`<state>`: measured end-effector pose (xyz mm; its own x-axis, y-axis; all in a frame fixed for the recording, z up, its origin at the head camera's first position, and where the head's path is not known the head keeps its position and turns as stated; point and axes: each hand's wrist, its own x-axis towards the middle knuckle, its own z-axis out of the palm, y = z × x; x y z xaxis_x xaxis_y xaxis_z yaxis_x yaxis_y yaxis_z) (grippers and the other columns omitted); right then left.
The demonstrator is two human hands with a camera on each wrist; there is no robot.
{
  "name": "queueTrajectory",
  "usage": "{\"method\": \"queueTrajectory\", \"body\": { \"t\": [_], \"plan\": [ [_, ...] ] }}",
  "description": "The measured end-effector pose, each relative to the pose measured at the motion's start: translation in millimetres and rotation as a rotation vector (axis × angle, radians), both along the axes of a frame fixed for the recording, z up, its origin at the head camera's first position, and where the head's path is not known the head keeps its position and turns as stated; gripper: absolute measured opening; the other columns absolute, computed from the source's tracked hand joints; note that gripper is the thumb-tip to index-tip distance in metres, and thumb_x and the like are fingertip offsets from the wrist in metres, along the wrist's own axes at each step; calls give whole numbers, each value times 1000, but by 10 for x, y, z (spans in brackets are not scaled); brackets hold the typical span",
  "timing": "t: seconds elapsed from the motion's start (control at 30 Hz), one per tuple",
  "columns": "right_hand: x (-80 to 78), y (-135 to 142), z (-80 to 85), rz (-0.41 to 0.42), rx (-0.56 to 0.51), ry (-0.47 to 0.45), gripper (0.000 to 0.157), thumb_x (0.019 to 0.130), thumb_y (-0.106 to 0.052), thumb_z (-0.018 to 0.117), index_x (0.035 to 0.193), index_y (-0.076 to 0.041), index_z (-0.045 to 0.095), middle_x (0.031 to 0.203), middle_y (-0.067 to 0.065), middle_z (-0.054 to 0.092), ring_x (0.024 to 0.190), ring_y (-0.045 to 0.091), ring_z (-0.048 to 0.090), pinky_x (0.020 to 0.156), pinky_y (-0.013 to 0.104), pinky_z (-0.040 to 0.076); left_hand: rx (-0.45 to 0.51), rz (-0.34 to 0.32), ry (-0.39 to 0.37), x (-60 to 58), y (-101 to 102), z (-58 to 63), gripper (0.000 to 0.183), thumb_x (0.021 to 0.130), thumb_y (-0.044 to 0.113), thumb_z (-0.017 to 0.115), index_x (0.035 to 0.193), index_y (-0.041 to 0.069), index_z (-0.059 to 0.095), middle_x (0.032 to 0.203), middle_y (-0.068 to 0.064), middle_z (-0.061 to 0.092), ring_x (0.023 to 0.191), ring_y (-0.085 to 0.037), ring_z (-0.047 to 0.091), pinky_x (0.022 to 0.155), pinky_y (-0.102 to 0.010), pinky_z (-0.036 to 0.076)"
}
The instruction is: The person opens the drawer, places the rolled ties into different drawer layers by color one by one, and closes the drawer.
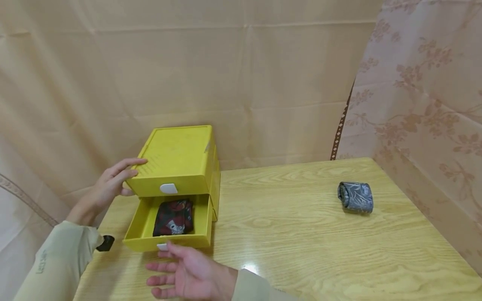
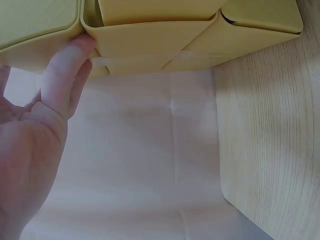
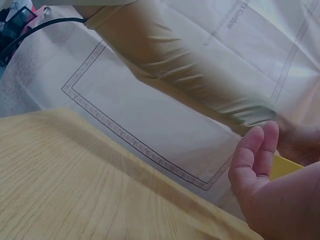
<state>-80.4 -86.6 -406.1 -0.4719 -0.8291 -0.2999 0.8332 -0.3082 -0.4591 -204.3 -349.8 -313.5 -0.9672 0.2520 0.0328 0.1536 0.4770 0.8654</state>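
A yellow two-drawer box [image 1: 177, 150] stands at the left of the table, its lower drawer [image 1: 205, 225] pulled out and its upper drawer closed. Inside the lower drawer lies a folded dark cloth [image 1: 174, 217] with red and white patterns. My left hand [image 1: 113, 179] rests on the box's front left edge, fingertips on the top; the left wrist view shows a digit touching the yellow edge. In front of the drawer, my right hand [image 1: 192, 271] has its fingers extended, with the thumb beside the white handle [image 1: 162, 246]. Whether it touches the handle is unclear.
A folded grey-blue patterned cloth [image 1: 355, 196] lies on the right of the wooden table [image 1: 278, 225]. Beige curtain [image 1: 241, 83] hangs behind, and a floral cloth [image 1: 425, 104] hangs on the right. A dark cable [image 3: 45, 24] shows in the right wrist view.
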Motion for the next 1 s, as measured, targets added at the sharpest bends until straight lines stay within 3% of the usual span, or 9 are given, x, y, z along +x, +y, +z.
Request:
{"method": "queueTrajectory", "body": {
  "t": [0.13, 0.3, 0.4, 0.6, 0.8, 1.0],
  "plan": [
    [-11, -4, 27, -13, -1, -1, 46, 95, -44, 52, 126, -11, 47, 125, 11, 58, 96, 23, 60, 86, 37, 47, 16, -13, 32, -17, 19, 13, 41, 104, 29, 39, 141, 13, 43, 147, -3, 29, 106, -13, 55, 73, -36, 55],
    [-23, -23, 48, -25, -9, -15, 42, 95, -43, 52, 122, -11, 48, 127, 13, 56, 90, 21, 59, 81, 35, 49, -73, -6, 115, -4, 37, 35, 39, 103, 26, 41, 138, 11, 47, 154, 5, 10, 118, -14, 35, 69, -35, 53],
    [-48, -35, 59, -25, -13, -21, 42, 95, -43, 52, 122, -11, 48, 128, 14, 55, 89, 20, 59, 81, 34, 49, -97, -24, 157, 17, 51, 54, 38, 103, 24, 41, 138, 10, 48, 154, 5, 14, 118, -14, 36, 68, -36, 52],
    [-120, -48, 65, -41, -8, -18, 39, 95, -43, 51, 119, -11, 49, 126, 13, 56, 88, 20, 58, 79, 34, 50, -86, -43, 137, 33, 64, 69, 36, 104, 24, 40, 137, 12, 47, 153, 2, 25, 123, -7, 35, 71, -35, 52],
    [-193, -83, 59, -53, -3, -21, 38, 94, -43, 52, 116, -12, 50, 125, 13, 56, 87, 19, 57, 78, 34, 50, -58, -49, 114, 32, 35, 47, 36, 104, 24, 38, 137, 10, 44, 154, 1, 21, 124, -6, 35, 72, -35, 54],
    [-288, -101, 63, -84, 7, -22, 41, 95, -42, 52, 120, -10, 48, 121, 12, 56, 86, 20, 57, 79, 33, 50, -91, -47, 108, 12, 28, 41, 37, 104, 28, 37, 138, 15, 44, 154, 5, 20, 126, -11, 31, 72, -39, 51]
  ]
}}
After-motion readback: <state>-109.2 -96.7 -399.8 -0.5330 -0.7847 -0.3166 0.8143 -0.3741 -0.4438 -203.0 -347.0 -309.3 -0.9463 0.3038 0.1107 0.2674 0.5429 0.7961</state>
